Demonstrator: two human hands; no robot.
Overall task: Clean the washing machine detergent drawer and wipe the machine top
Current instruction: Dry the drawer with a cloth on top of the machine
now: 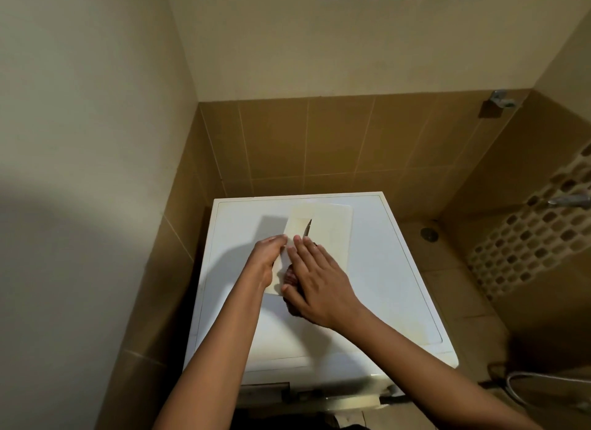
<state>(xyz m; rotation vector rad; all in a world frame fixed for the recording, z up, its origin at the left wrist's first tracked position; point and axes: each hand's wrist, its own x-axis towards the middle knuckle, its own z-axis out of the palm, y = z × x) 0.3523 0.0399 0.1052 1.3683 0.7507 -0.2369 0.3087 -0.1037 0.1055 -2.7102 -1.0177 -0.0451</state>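
White plastic detergent drawer [319, 234] on white machine top [383, 285]; left hand [267, 256] grips its edge, right hand [319, 282] flat, pressing dark red cloth [289, 277] in. Top wipe probably pending.

Pale drawer [331, 234], perhaps upturned, atop white machine [387, 288]
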